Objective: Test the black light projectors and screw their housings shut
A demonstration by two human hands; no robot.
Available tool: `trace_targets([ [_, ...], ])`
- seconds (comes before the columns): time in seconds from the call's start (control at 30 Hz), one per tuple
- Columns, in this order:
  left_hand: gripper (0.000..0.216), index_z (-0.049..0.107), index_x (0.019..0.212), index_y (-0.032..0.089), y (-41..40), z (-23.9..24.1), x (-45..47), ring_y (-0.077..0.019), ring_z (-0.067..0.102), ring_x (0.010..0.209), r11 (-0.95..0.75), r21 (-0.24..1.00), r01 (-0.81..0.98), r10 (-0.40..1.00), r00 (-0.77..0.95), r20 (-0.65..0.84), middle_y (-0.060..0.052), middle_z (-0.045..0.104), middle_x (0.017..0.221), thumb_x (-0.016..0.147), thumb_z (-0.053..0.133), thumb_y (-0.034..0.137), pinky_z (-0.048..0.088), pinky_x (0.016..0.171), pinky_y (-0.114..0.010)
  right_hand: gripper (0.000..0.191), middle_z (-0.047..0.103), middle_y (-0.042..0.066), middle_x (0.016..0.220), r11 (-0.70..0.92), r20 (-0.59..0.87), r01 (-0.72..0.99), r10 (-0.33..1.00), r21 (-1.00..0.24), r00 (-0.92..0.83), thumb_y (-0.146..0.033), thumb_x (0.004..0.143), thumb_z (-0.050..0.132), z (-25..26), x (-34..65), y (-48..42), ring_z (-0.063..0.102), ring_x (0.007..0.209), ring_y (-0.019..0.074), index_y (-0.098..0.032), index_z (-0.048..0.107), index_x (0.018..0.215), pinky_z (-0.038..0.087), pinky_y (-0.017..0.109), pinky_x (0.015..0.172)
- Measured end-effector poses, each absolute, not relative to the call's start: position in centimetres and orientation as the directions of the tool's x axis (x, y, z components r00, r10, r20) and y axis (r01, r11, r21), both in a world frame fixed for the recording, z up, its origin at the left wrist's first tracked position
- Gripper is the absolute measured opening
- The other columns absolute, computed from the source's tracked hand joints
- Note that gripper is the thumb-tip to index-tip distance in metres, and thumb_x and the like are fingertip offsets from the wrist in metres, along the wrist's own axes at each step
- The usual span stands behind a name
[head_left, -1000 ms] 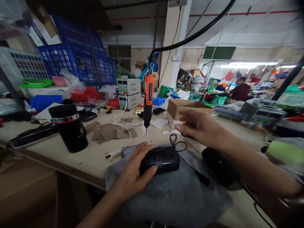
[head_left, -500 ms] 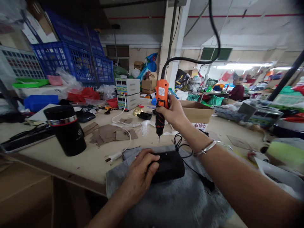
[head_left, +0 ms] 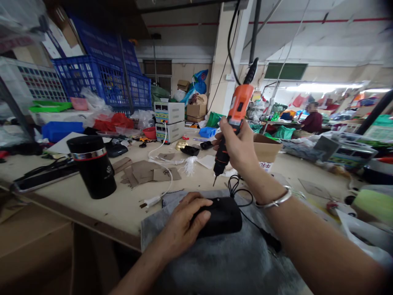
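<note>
An orange and black electric screwdriver (head_left: 241, 102) is gripped in my right hand (head_left: 238, 141), tilted with its bit pointing down and to the left. The bit's tip hangs in the air above the far edge of a grey cloth (head_left: 245, 262). On that cloth lies a black device with a rounded case (head_left: 225, 215), and a thin black cable (head_left: 242, 196) coils beside it. My left hand (head_left: 188, 217) holds the device at its left end, fingers over the top and thumb along the near side. Its underside is hidden.
A black thermos (head_left: 93, 168) stands at the left by cardboard scraps (head_left: 143, 170). A white plug cord (head_left: 152, 200) runs over the table. Two stacked power supplies (head_left: 170, 123) and a cardboard box (head_left: 268, 148) stand farther back. Another person (head_left: 311, 119) is far off at right.
The screwdriver has swung from upright to a slant, its top leaning right, and my right hand has turned with it. My left hand stays on the black device. The view has shifted slightly.
</note>
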State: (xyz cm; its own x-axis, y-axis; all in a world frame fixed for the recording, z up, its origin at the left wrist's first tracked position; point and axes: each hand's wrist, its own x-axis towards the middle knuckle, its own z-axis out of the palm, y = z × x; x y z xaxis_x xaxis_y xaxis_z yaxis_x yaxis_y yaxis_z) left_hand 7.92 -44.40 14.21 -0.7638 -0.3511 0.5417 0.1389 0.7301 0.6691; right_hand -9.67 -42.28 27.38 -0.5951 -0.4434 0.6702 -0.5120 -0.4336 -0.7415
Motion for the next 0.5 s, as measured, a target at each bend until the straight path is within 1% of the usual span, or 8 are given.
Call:
trace_targets([
  [0.03, 0.030, 0.057, 0.114, 0.023, -44.4, 14.1, 7.9, -0.0243, 0.053, 0.110, 0.722, 0.678, 0.135, -0.355, -0.769, 0.531, -0.009, 0.055, 0.116, 0.088, 0.053, 0.038, 0.043, 0.094, -0.041, 0.032, 0.051, -0.006, 0.060, -0.464, 0.634, -0.437, -0.489, -0.771, -0.599, -0.051, 0.078, 0.059, 27.9, -9.5, -41.9, 0.054, 0.044, 0.0124, -0.025, 0.040, 0.084, 0.048, 0.028, 0.046],
  [0.1, 0.048, 0.057, 0.115, 0.024, -44.4, 13.8, 7.8, -0.0283, 0.051, 0.115, 0.706, 0.698, 0.116, -0.381, -0.770, 0.513, -0.010, 0.052, 0.123, 0.074, 0.071, 0.044, 0.042, 0.097, -0.044, 0.032, 0.050, -0.008, 0.053, -0.493, 0.594, -0.345, -0.553, -0.798, -0.584, -0.050, 0.076, 0.060, 28.8, -9.0, -41.2, 0.050, 0.037, 0.0108, -0.026, 0.040, 0.082, 0.045, 0.026, 0.040],
  [0.13, 0.056, 0.057, 0.115, 0.024, -44.5, 13.7, 7.7, -0.0294, 0.050, 0.116, 0.702, 0.704, 0.104, -0.395, -0.766, 0.507, -0.011, 0.051, 0.124, 0.067, 0.077, 0.043, 0.041, 0.098, -0.046, 0.033, 0.049, -0.008, 0.051, -0.501, 0.591, -0.329, -0.573, -0.801, -0.567, -0.050, 0.075, 0.062, 29.1, -8.7, -40.8, 0.049, 0.035, 0.0105, -0.025, 0.041, 0.080, 0.044, 0.025, 0.038],
  [0.17, 0.058, 0.057, 0.114, 0.025, -44.5, 13.6, 7.6, -0.0295, 0.050, 0.116, 0.701, 0.706, 0.095, -0.404, -0.763, 0.504, -0.010, 0.050, 0.124, 0.063, 0.080, 0.041, 0.041, 0.098, -0.046, 0.034, 0.050, -0.008, 0.050, -0.505, 0.593, -0.322, -0.590, -0.801, -0.548, -0.051, 0.075, 0.063, 29.2, -8.4, -40.5, 0.049, 0.035, 0.0103, -0.025, 0.041, 0.078, 0.044, 0.025, 0.037],
  [0.27, 0.050, 0.058, 0.110, 0.024, -44.6, 13.6, 7.3, -0.0270, 0.053, 0.111, 0.711, 0.696, 0.099, -0.398, -0.759, 0.515, -0.009, 0.053, 0.118, 0.065, 0.078, 0.031, 0.043, 0.095, -0.044, 0.035, 0.051, -0.006, 0.050, -0.509, 0.602, -0.325, -0.627, -0.797, -0.495, -0.053, 0.075, 0.063, 29.1, -7.7, -39.8, 0.050, 0.036, 0.0099, -0.024, 0.043, 0.074, 0.045, 0.024, 0.036],
  [0.33, 0.047, 0.058, 0.109, 0.023, -44.5, 13.9, 7.3, -0.0262, 0.054, 0.108, 0.711, 0.696, 0.103, -0.392, -0.763, 0.514, -0.008, 0.054, 0.115, 0.066, 0.076, 0.030, 0.045, 0.093, -0.043, 0.034, 0.052, -0.006, 0.051, -0.511, 0.604, -0.324, -0.635, -0.796, -0.482, -0.053, 0.077, 0.062, 29.0, -7.5, -39.6, 0.050, 0.036, 0.0095, -0.024, 0.044, 0.074, 0.045, 0.024, 0.036],
  [0.43, 0.048, 0.058, 0.110, 0.022, -44.3, 14.1, 7.3, -0.0277, 0.053, 0.112, 0.707, 0.702, 0.084, -0.406, -0.764, 0.501, -0.010, 0.053, 0.119, 0.065, 0.076, 0.028, 0.042, 0.096, -0.045, 0.035, 0.052, -0.005, 0.050, -0.515, 0.593, -0.300, -0.638, -0.803, -0.491, -0.055, 0.076, 0.062, 29.1, -7.4, -39.5, 0.050, 0.036, 0.0095, -0.023, 0.046, 0.074, 0.044, 0.023, 0.036],
  [0.5, 0.050, 0.058, 0.110, 0.022, -44.1, 13.9, 7.4, -0.0292, 0.051, 0.115, 0.712, 0.698, 0.072, -0.416, -0.758, 0.503, -0.012, 0.052, 0.122, 0.064, 0.076, 0.027, 0.040, 0.098, -0.047, 0.039, 0.052, -0.005, 0.050, -0.525, 0.590, -0.281, -0.633, -0.803, -0.502, -0.059, 0.075, 0.062, 29.3, -7.6, -39.4, 0.050, 0.036, 0.0101, -0.023, 0.047, 0.077, 0.044, 0.024, 0.036],
])
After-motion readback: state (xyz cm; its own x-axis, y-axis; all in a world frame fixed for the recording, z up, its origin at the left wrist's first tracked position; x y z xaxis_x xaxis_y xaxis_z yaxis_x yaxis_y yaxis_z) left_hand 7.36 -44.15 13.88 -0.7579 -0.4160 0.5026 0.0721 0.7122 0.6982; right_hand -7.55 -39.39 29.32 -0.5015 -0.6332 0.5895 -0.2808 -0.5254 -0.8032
